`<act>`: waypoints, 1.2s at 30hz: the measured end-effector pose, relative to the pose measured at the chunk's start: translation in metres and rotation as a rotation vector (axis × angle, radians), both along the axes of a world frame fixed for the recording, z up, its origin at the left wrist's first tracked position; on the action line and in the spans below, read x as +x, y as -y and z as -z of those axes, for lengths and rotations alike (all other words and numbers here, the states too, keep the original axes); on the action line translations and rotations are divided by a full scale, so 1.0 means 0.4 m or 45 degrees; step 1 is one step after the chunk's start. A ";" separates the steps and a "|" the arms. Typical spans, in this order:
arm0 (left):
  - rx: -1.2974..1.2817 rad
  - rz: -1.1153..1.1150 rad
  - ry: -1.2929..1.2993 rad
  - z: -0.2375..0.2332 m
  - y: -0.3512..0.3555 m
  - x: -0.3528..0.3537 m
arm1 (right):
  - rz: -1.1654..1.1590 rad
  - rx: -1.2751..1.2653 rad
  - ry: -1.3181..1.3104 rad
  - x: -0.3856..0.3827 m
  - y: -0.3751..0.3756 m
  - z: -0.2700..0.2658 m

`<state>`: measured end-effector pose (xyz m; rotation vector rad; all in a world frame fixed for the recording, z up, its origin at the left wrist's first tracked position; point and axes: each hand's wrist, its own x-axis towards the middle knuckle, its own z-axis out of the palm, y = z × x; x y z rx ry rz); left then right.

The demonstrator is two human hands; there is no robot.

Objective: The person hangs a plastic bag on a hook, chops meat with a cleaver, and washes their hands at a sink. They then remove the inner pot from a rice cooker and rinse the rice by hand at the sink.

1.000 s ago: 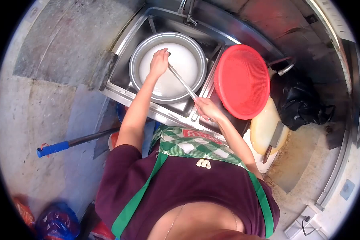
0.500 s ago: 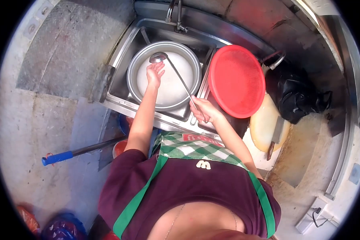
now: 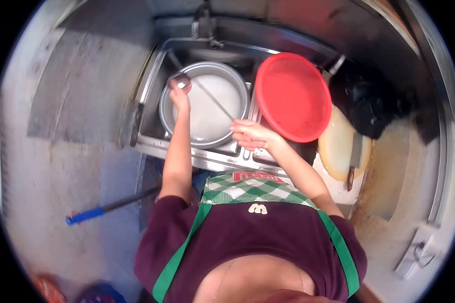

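A long-handled metal ladle point(image 3: 212, 99) slants across a round metal pot point(image 3: 243, 108) of white, cloudy contents, which stands in the left sink basin. My right hand point(image 3: 250, 135) pinches the end of the ladle's handle near the pot's right rim. At the pot's upper left rim, the fingers of my left hand point(image 3: 180, 96) are closed at the ladle's bowl, partly blurred. The bowl is raised above the contents.
A red plastic basket point(image 3: 294, 96) leans over the right basin. Right of it are a round board point(image 3: 336, 146) with a cleaver point(image 3: 356, 154) and a black plastic bag point(image 3: 371, 101). A tap point(image 3: 215, 43) stands behind the pot. A blue-ended pole point(image 3: 88, 214) lies lower left.
The ladle's bowl has moved left to the pot's rim. My left hand has gone from spread fingers beside the bowl to closed on it. The whole view has shifted slightly.
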<state>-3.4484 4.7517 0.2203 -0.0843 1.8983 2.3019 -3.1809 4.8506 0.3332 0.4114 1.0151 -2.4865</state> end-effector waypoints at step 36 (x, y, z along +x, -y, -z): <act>-0.419 0.450 0.671 0.297 0.162 0.097 | 1.622 1.792 0.947 0.828 0.017 0.316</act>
